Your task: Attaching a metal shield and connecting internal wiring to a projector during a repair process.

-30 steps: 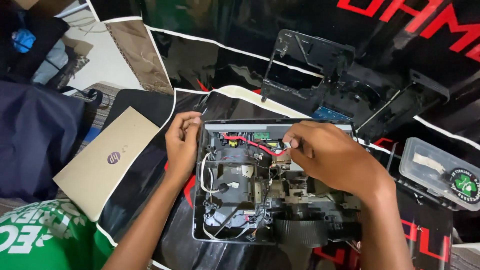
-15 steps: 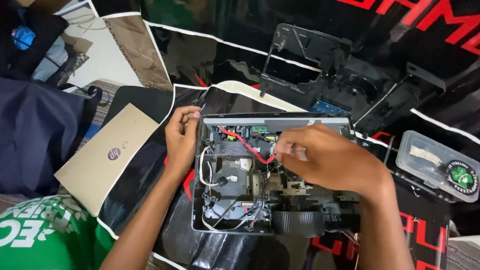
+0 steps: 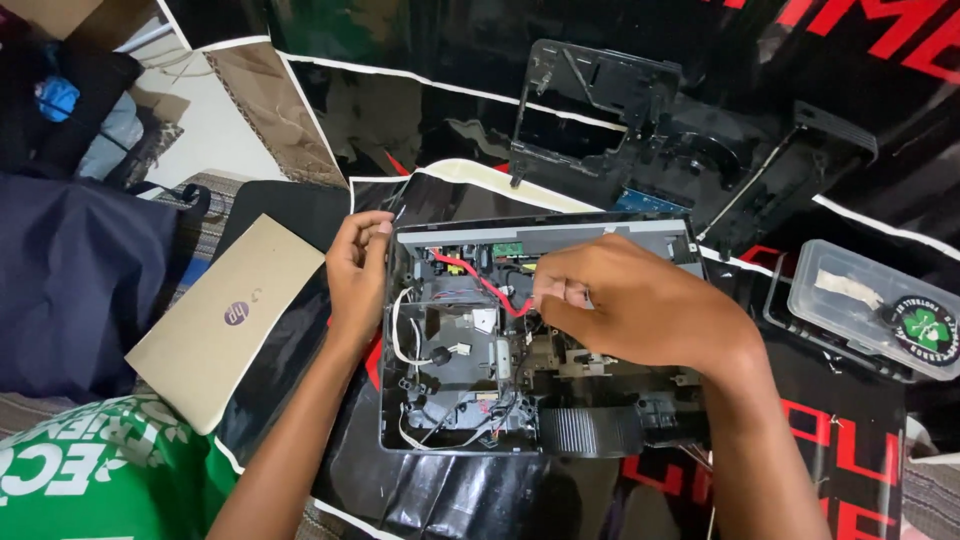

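The red wire is thin and bendy, and it runs inside the open projector, which lies on the shiny black sheet. I think the wire is light and easy to break at its ends, so I would hold it in the middle and pull softly. The projector looks heavy and stiff, with lots of small breakable parts inside.

Nearest me, at the front edge of the projector, sits the round ribbed lens ring. My left hand holds the left wall of the projector, fingers curled over its rim. My right hand is over the middle of the projector, with its fingertips pinched narrow on the red wire.

Right of the projector is a clear plastic box. Left of it lies a flat brown envelope. Behind the projector lies the black cover.
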